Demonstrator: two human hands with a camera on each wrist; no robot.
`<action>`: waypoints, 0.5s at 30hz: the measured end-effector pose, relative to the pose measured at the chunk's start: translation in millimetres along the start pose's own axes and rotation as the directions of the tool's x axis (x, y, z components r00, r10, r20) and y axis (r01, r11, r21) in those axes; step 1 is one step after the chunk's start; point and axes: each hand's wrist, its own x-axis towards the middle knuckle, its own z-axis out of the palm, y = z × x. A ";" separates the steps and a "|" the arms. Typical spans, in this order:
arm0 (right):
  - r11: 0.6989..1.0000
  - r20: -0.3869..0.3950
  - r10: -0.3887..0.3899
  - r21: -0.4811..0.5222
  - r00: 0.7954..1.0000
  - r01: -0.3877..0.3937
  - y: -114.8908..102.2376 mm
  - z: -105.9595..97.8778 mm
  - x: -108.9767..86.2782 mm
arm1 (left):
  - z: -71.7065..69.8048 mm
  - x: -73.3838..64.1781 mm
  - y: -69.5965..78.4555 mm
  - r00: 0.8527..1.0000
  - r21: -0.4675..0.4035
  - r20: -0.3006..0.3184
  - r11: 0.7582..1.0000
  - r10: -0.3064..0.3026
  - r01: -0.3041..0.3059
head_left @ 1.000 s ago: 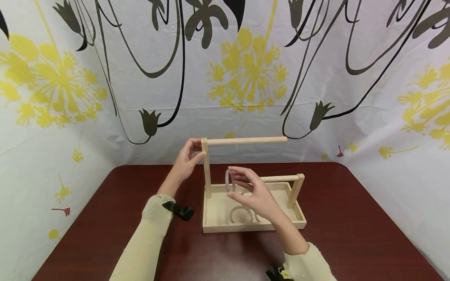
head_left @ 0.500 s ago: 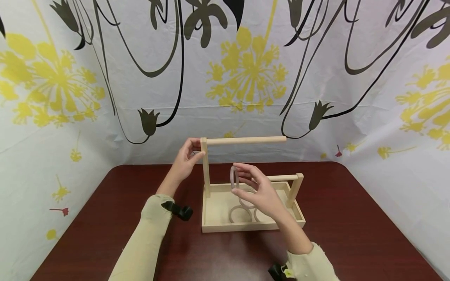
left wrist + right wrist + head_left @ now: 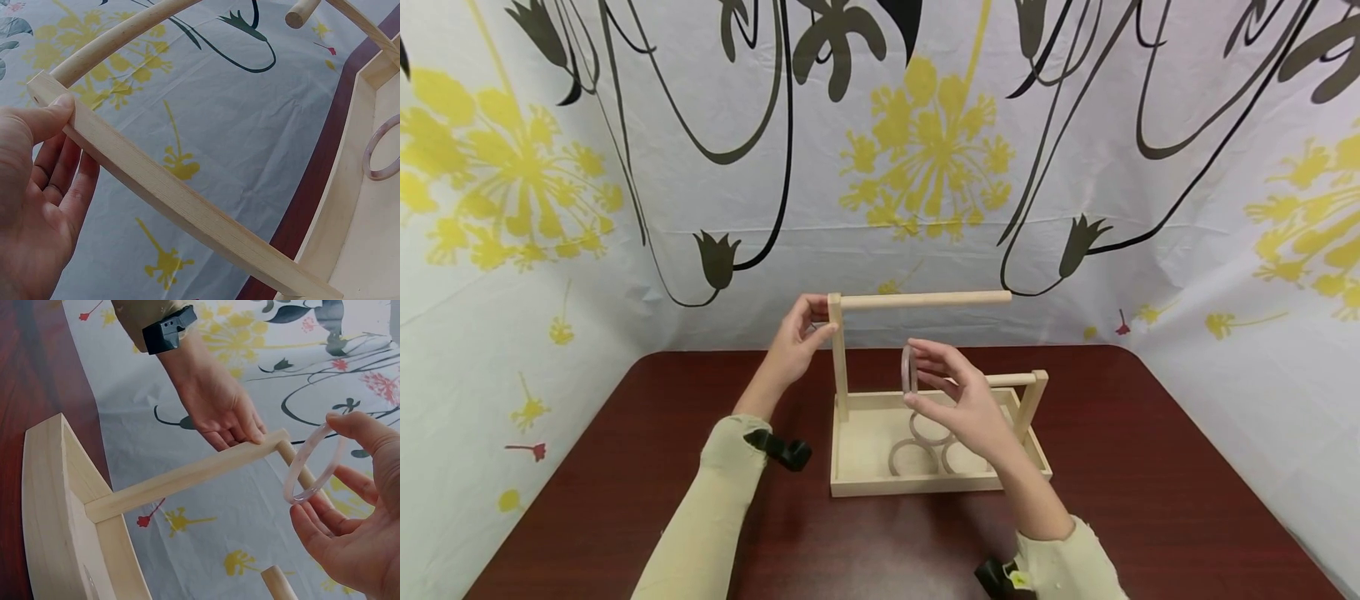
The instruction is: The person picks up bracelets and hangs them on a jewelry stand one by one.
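In the head view my left hand point(image 3: 790, 348) grips the top of the tall wooden post point(image 3: 840, 358) on the left of a stand. The left wrist view shows the thumb on the post's near face and fingers behind it. My right hand point(image 3: 961, 410) holds a pale pinkish bangle point(image 3: 909, 371) upright above the tray point(image 3: 917, 485). In the right wrist view that bangle point(image 3: 302, 456) sits between thumb and fingertips, apart from the wooden bars. Three more bangles lie in the tray, one of them a front-left bangle point(image 3: 892, 457).
A long upper bar point(image 3: 925, 300) runs right from the tall post, its right end free. A lower bar point(image 3: 1011, 380) extends left from a short post point(image 3: 1030, 407). The stand rests on a dark red-brown table point(image 3: 1150, 500), before a flower-patterned cloth point(image 3: 925, 267).
My right hand has moved up and a little to the right with the bangle, uncovering more of the bangles in the tray. My left hand has stayed on the post.
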 end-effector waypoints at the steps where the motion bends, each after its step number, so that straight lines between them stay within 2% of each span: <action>1: 1.000 -0.002 -0.003 -0.001 1.000 0.003 0.0 -0.6 0.0 | -0.3 -0.1 -0.1 1.000 0.002 0.003 1.000 0.000 0.000; 15: 1.000 -0.032 -0.026 0.000 0.999 0.026 -4.5 -12.8 1.3 | -0.3 0.1 -1.3 1.000 -0.008 0.010 1.000 0.004 -0.004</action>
